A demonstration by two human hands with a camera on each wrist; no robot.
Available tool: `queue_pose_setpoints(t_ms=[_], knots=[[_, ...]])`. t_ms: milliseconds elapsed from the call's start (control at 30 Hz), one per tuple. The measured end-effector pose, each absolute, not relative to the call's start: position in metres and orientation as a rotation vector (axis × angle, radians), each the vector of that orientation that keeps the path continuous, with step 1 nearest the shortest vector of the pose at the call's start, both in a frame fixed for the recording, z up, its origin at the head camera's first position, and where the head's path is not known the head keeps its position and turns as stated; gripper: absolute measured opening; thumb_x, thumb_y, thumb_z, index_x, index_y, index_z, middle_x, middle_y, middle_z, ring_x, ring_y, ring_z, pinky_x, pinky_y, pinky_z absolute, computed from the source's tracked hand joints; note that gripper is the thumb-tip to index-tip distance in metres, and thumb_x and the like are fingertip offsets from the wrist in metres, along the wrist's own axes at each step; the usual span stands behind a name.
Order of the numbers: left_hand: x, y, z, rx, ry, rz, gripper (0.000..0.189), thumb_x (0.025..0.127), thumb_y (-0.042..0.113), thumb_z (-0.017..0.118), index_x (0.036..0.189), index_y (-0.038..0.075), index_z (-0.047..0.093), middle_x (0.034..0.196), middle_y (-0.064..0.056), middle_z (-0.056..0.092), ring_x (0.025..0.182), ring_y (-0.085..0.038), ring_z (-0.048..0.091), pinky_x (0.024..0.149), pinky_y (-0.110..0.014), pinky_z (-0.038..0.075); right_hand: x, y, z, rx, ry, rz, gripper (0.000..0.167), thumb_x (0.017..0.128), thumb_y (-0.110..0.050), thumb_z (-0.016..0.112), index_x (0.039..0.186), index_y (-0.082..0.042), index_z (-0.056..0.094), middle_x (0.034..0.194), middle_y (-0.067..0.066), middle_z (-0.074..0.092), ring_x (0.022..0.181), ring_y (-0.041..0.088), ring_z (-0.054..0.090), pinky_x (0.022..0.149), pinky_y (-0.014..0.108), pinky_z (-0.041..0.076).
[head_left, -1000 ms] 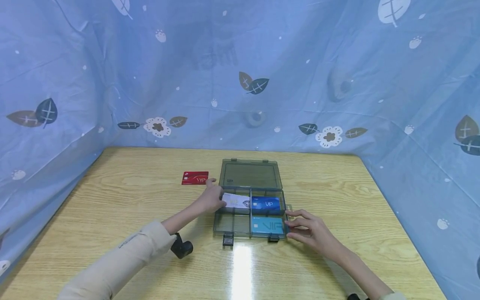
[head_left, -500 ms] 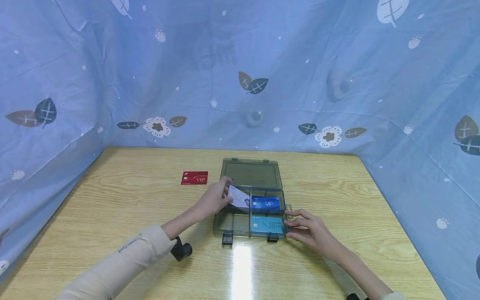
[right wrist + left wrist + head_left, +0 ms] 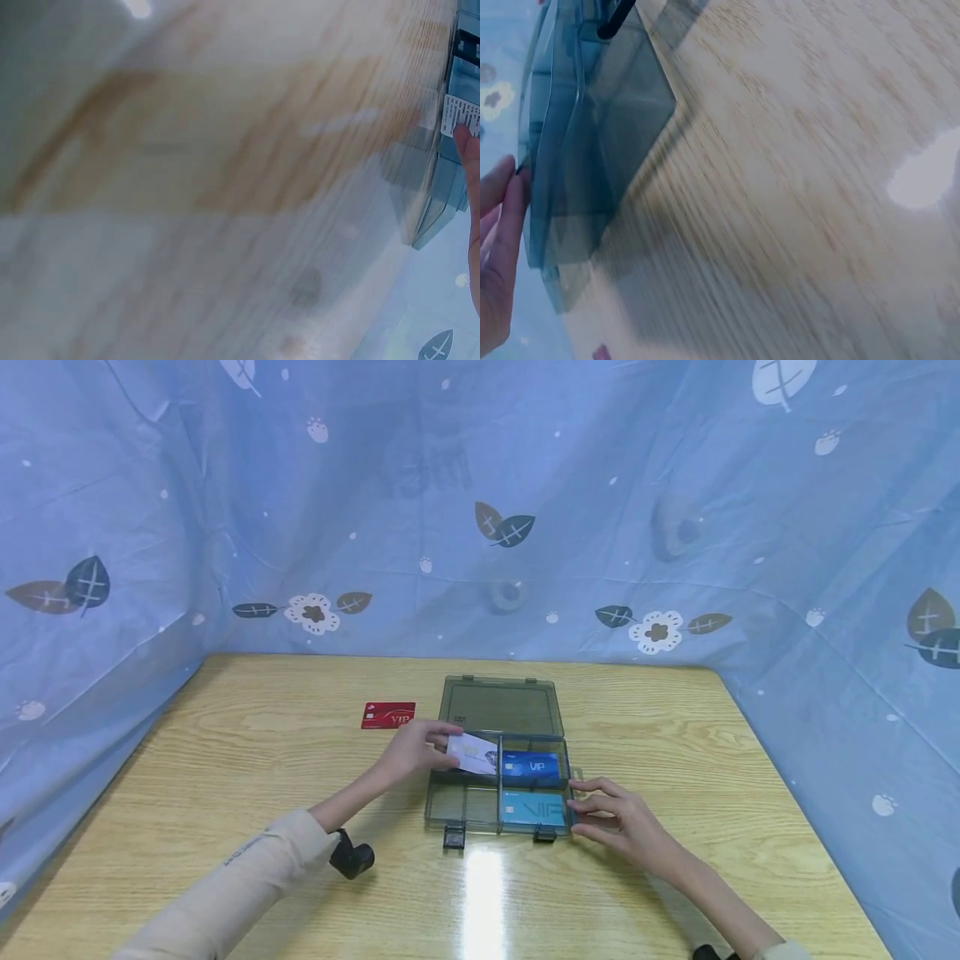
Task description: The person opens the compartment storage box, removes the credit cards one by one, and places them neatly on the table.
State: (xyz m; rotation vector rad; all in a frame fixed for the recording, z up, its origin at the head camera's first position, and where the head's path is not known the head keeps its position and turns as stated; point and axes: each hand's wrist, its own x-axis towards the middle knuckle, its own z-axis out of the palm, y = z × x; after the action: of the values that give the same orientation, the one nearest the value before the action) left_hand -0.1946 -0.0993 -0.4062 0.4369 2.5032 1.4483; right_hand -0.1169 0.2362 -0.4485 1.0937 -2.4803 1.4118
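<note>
A translucent grey divided box [image 3: 450, 806] lies open mid-table, its lid [image 3: 501, 706] folded back. My left hand [image 3: 411, 750] holds a white card [image 3: 472, 754] by its left end over the back left compartment, thumb below and fingers above. That card slants slightly. A dark blue VIP card [image 3: 531, 766] lies in the back right compartment, and a light blue VIP card [image 3: 534, 810] in the front right one. At the box's right side my right hand [image 3: 626, 827] rests its fingertips on the wall; the right wrist view shows a finger [image 3: 469, 161] at a white label there.
Left of the lid, a red VIP card [image 3: 386, 715] lies on the wooden table [image 3: 262, 760]. Two latches, the left latch [image 3: 453, 837] and right latch [image 3: 545, 834], stick out at the box's front. Blue patterned cloth [image 3: 420, 510] closes the back and sides.
My left hand has shifted slightly left, with the white card. That card tilted up over its compartment, then came flatter. The right hand stays at the box's side.
</note>
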Motion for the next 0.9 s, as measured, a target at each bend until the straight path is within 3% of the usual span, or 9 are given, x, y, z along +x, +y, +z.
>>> queue_pose_setpoints(t_ms=[300, 900], knots=[[-0.194, -0.109, -0.409, 0.381, 2.489, 1.471, 0.053, 0.074, -0.002, 0.079, 0.124, -0.005, 0.061, 0.102, -0.018, 0.07, 0.096, -0.028, 0.068, 0.065, -0.022, 0.049, -0.117, 0.237, -0.448, 1.09, -2.485, 1.413, 0.02, 0.081, 0.004, 0.071, 0.101, 0.004, 0.069, 0.119, 0.025, 0.056, 0.091, 0.03, 0.067, 0.072, 0.028, 0.056], [-0.186, -0.123, -0.411, 0.246, 2.295, 1.683, 0.053, 0.077, -0.002, 0.076, 0.127, -0.004, 0.058, 0.108, -0.018, 0.069, 0.099, -0.026, 0.067, 0.074, -0.025, 0.054, -0.117, 0.234, -0.447, 1.116, -2.435, 1.409, 0.023, 0.075, 0.013, 0.072, 0.097, 0.008, 0.068, 0.115, 0.03, 0.056, 0.085, 0.034, 0.067, 0.066, 0.034, 0.057]])
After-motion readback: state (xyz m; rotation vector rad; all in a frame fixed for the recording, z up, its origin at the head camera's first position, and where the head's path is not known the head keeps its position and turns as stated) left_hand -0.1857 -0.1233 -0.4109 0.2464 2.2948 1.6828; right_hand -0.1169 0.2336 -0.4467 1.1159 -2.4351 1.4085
